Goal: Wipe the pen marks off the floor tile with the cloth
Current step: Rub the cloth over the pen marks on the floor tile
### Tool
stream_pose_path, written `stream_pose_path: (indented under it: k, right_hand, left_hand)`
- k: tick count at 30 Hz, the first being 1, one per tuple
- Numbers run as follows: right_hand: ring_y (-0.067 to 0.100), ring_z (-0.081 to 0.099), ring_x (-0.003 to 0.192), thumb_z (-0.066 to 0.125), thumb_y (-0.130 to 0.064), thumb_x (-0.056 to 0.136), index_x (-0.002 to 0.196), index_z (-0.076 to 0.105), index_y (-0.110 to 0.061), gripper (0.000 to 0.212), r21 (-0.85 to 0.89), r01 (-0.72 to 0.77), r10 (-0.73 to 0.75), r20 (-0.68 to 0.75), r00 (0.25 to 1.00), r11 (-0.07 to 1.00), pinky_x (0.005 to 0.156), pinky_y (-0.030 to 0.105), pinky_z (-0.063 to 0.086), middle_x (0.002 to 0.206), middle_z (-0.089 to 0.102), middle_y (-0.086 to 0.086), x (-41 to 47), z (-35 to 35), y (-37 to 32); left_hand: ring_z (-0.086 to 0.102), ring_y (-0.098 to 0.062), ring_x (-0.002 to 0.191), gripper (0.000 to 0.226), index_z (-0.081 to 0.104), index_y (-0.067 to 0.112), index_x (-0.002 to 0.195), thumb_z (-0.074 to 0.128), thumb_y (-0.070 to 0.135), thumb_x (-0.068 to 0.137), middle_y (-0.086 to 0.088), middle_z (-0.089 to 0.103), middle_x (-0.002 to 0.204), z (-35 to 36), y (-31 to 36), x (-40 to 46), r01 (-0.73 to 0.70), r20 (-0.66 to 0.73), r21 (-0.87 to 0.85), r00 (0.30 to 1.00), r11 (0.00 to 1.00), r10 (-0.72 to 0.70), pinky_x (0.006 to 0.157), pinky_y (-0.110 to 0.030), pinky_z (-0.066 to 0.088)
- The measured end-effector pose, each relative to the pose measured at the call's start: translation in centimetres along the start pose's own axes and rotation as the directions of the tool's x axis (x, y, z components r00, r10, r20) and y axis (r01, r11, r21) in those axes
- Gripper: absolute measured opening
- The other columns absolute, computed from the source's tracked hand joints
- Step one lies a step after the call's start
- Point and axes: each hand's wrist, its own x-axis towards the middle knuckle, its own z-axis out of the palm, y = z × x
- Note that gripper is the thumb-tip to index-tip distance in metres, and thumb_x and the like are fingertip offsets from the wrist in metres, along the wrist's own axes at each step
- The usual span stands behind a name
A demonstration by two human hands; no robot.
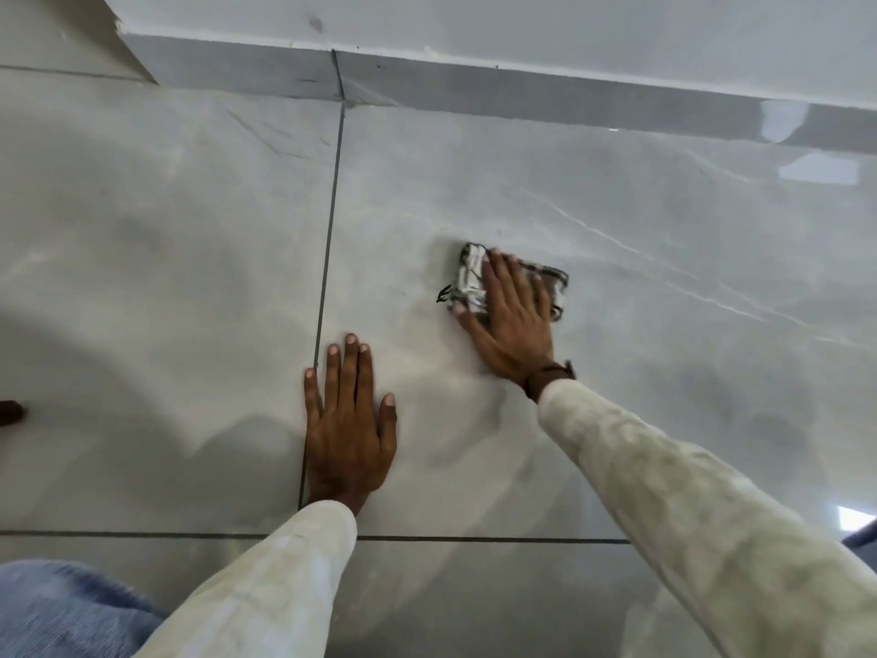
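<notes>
Currently your right hand (510, 315) lies flat, fingers spread, pressing the cloth (474, 277) onto the floor tile (617, 277); pen marks (443, 294) peek out beside it. Left hand (349, 420) braces, open-palmed. Cloth looks soft, light; likely slides on glossy tile, so press from above.

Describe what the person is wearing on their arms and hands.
Both arms are in long, loose, cream sleeves with faint mottled marks, ending at the wrists. The hands are bare: the left hand has nothing on it, and the right hand has no glove or visible ring. A dark brown strap, probably a watch band, circles the right wrist just above the cuff.
</notes>
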Motion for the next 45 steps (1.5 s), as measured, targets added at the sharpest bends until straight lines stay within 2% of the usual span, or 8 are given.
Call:
stream_pose_path:
  k: [6, 10, 14, 18, 22, 28, 35, 45]
  right_hand:
    - [0.017, 0.018, 0.165, 0.039, -0.063, 0.103, 0.166, 0.029, -0.02, 0.077, -0.057, 0.432, -0.425, 0.101, 0.899, 0.9, 0.133, 0.049, 0.02, 0.176, 0.025, -0.002, -4.4, 0.8, -0.2]
    - [0.019, 0.019, 0.165, 0.033, -0.064, 0.101, 0.166, 0.03, -0.019, 0.079, -0.05, 0.314, -0.309, 0.095, 0.946, 0.948, 0.132, 0.051, 0.02, 0.176, 0.025, -0.001, -3.2, -0.8, 3.8]
    - [0.02, 0.014, 0.166, 0.042, -0.06, 0.104, 0.167, 0.024, -0.019, 0.078, -0.016, 0.112, -0.11, 0.059, 0.992, 0.994, 0.134, 0.047, 0.007, 0.177, 0.019, 0.0, 0.3, -0.1, -0.8]
    - [0.019, 0.017, 0.165, 0.041, -0.063, 0.102, 0.167, 0.027, -0.02, 0.079, -0.028, 0.388, -0.384, 0.093, 0.919, 0.921, 0.133, 0.052, 0.015, 0.177, 0.024, 0.0, -2.3, 1.4, -3.6]
    - [0.017, 0.019, 0.165, 0.04, -0.063, 0.103, 0.167, 0.027, -0.022, 0.077, -0.058, 0.491, -0.486, 0.083, 0.87, 0.869, 0.134, 0.046, 0.015, 0.176, 0.025, -0.003, -1.2, 1.2, -2.8]
    - [0.022, 0.021, 0.164, 0.051, -0.053, 0.105, 0.166, 0.029, -0.019, 0.073, 0.011, 0.129, -0.129, -0.023, 0.991, 0.992, 0.133, 0.05, 0.016, 0.176, 0.027, 0.001, 2.5, -0.7, 4.0]
    - [0.027, 0.016, 0.165, 0.048, -0.049, 0.101, 0.167, 0.025, -0.017, 0.077, 0.075, -0.16, 0.163, -0.032, 0.986, 0.984, 0.134, 0.054, 0.012, 0.177, 0.02, 0.004, -6.5, -0.1, 6.9]
    - [0.018, 0.022, 0.164, 0.052, -0.035, 0.102, 0.166, 0.031, -0.023, 0.068, 0.103, 0.326, -0.334, 0.066, 0.94, 0.94, 0.132, 0.048, 0.014, 0.176, 0.026, -0.004, -1.8, 1.6, -5.1]
  left_hand:
    - [0.014, -0.029, 0.168, 0.072, 0.019, 0.007, 0.169, 0.033, 0.039, 0.106, -0.012, 0.015, 0.18, -0.2, 0.2, -0.4, 0.003, 0.014, -0.017, 1.0, 1.0, -0.003, 0.134, -0.059, 0.019]
    - [0.013, -0.029, 0.168, 0.073, 0.018, 0.008, 0.169, 0.033, 0.04, 0.106, -0.011, 0.013, 0.181, -0.4, 0.2, -0.3, 0.009, 0.029, -0.003, 1.0, 1.0, -0.009, 0.134, -0.058, 0.018]
    - [0.013, -0.029, 0.169, 0.073, 0.017, 0.008, 0.169, 0.032, 0.041, 0.106, -0.011, 0.013, 0.181, -0.6, 0.4, -0.2, 0.006, 0.028, -0.004, 1.0, 1.0, -0.006, 0.134, -0.058, 0.018]
    - [0.016, -0.03, 0.168, 0.071, 0.022, 0.007, 0.168, 0.035, 0.039, 0.106, -0.013, 0.017, 0.18, -0.7, 0.5, 0.0, 0.007, 0.005, -0.02, 1.0, 1.0, -0.007, 0.134, -0.059, 0.02]
    - [0.017, -0.03, 0.168, 0.072, 0.023, 0.006, 0.168, 0.036, 0.039, 0.105, -0.013, 0.018, 0.179, -1.0, 0.5, -0.1, 0.002, 0.017, -0.013, 1.0, 1.0, -0.002, 0.133, -0.059, 0.021]
    - [0.017, -0.029, 0.168, 0.072, 0.022, 0.008, 0.168, 0.035, 0.04, 0.105, -0.011, 0.017, 0.18, -0.5, 0.5, -0.1, 0.0, 0.02, -0.019, 1.0, 1.0, 0.001, 0.133, -0.06, 0.022]
    - [0.018, -0.03, 0.168, 0.073, 0.022, 0.007, 0.168, 0.036, 0.039, 0.104, -0.012, 0.016, 0.18, -0.4, 0.1, -0.1, 0.002, 0.005, -0.01, 1.0, 1.0, -0.002, 0.134, -0.058, 0.02]
    - [0.02, -0.032, 0.167, 0.07, 0.025, 0.005, 0.167, 0.036, 0.037, 0.106, -0.015, 0.022, 0.178, -0.3, 0.3, -0.2, -0.038, -0.04, 0.018, 0.998, 0.999, 0.039, 0.133, -0.059, 0.022]
